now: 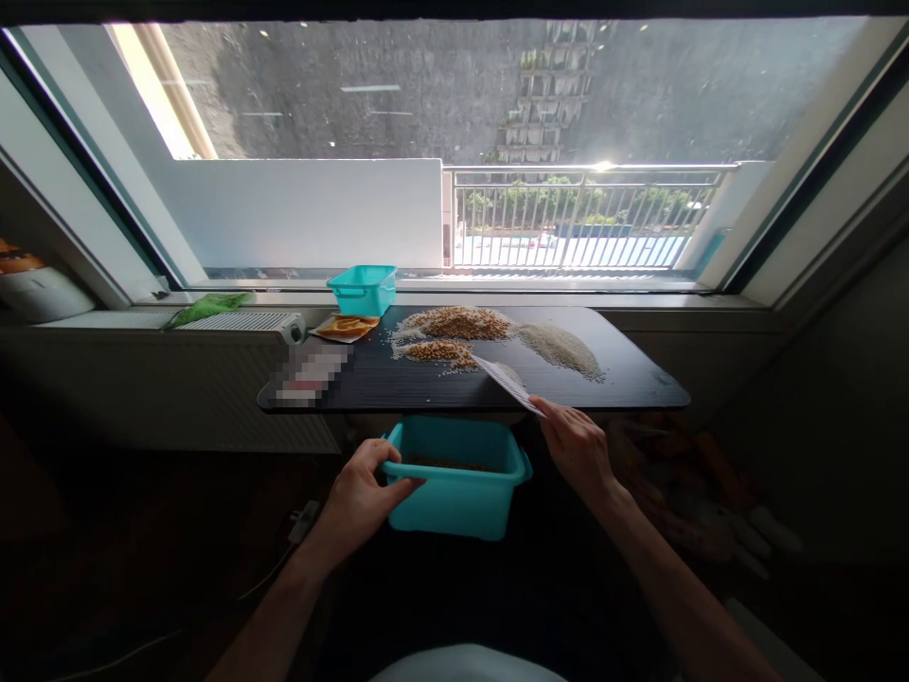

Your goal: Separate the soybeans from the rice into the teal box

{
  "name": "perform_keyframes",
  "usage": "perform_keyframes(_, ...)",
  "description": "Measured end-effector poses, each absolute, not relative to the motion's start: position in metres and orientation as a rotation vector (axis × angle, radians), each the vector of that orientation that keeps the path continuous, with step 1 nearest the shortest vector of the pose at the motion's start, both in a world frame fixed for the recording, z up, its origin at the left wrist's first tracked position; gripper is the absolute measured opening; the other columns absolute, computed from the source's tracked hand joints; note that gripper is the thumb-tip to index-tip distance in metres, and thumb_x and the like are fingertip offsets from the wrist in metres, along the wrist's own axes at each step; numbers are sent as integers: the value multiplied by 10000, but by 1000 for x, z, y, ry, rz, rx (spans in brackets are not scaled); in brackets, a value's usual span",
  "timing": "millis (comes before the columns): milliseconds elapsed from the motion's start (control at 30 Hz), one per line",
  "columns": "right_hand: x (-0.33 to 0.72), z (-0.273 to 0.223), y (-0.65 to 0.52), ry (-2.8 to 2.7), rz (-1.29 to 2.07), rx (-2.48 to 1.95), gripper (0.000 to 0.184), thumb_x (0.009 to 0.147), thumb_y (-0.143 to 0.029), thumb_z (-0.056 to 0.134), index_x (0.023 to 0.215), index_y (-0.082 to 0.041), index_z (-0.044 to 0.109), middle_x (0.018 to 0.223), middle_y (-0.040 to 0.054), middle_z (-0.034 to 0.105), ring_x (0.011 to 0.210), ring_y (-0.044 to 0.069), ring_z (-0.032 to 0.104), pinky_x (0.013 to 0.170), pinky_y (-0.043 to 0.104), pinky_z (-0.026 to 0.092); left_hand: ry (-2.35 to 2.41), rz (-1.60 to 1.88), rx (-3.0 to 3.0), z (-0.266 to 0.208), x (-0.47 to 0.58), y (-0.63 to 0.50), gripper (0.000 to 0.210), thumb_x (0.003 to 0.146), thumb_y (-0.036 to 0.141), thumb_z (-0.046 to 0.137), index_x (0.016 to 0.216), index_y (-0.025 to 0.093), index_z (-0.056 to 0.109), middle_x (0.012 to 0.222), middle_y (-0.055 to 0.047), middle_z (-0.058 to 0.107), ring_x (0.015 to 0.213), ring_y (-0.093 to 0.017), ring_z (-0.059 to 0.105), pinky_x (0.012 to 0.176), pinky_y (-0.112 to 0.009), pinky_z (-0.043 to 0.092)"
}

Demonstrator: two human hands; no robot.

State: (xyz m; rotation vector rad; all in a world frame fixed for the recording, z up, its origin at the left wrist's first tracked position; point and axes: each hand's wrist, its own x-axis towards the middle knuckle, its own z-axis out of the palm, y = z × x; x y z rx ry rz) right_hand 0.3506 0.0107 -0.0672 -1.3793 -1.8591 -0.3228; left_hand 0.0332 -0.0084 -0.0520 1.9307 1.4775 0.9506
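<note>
My left hand (365, 488) grips the left end of a turquoise plastic bin (451, 507), thumb on its near side. The bin is just below the table's near edge, and some brownish grains show dimly inside. My right hand (575, 445) pinches a stiff white sheet, perhaps card or paper (507, 382), slanted over the near edge of the dark table (369, 384). A little pale grain lies by the sheet. Beyond it are a large heap of orange-yellow kernels (461, 323), a smaller kernel pile (436, 350) and a mound of white rice-like grain (561, 346).
A second turquoise bin (364, 292) stands at the table's back left, with an orange-and-white packet (347, 328) before it. A green cloth (209, 309) lies on the radiator (170, 379). A blurred patch covers the table's left corner. A window and railing (582, 218) are behind.
</note>
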Motion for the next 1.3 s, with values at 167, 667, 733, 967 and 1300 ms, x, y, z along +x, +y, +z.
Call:
perform_keyframes(167,376,-69,25,-1835,-350,-1474,360,930,-248,407,1167,-211,675,1112,97,730,1005,249,697,888,386,525,1464,938,1937,-52,37,-6,257,724,438,679,716,207,567,868,-9,572,815,-202,589,738,-282,458)
perform_keyframes(667,396,-47,60,-1357,-37,-1553,450,888,-475,416,1100,-161,659,897,109,737,842,277,692,757,411,523,1444,968,1872,-49,43,-5,242,706,408,710,706,201,586,856,-3,572,784,-195,592,703,-273,456)
perform_keyframes(733,381,-50,55,-1419,36,-1513,443,889,-475,429,1118,-172,657,885,93,739,826,266,694,748,401,529,1442,980,1864,-49,43,-5,240,701,409,713,704,203,590,858,-5,577,791,-199,596,710,-276,461)
perform_keyframes(967,358,-55,54,-1448,82,-1543,389,891,-438,436,1092,-201,670,881,81,747,843,271,699,771,410,539,1449,995,1867,-53,40,-3,243,689,412,720,699,205,592,854,-4,582,796,-201,604,716,-276,465)
perform_keyframes(1300,360,-55,55,-1456,148,-1509,440,903,-469,431,1158,-178,640,941,99,745,913,283,700,808,437,537,1436,996,1868,-53,40,0,266,699,434,714,699,205,576,845,2,569,772,-185,589,711,-268,448)
